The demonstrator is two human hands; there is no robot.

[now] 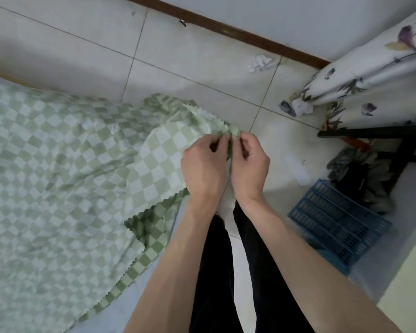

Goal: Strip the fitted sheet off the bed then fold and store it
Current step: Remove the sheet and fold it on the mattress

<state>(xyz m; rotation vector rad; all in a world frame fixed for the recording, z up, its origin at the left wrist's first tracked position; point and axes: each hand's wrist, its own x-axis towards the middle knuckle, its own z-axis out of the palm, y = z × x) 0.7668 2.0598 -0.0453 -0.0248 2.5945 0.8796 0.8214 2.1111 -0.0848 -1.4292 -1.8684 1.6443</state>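
Soft matt checked cloth sheet [65, 150]; glossy floor tiles [82, 61]; blue plastic crate [339, 227].

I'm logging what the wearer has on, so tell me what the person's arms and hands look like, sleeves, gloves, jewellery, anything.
Both forearms are bare up to the frame edge, with no sleeve in view. The left hand and right hand wear no gloves, and no watch, bracelet or ring shows on the visible sides. Below the arms, black trousers cover the legs.

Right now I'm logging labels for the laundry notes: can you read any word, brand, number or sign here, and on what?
None can be read.
Green checked sheet, pinched by left hand and right hand: pattern only.
Blue crate: no label visible.
Floral curtain: print only.
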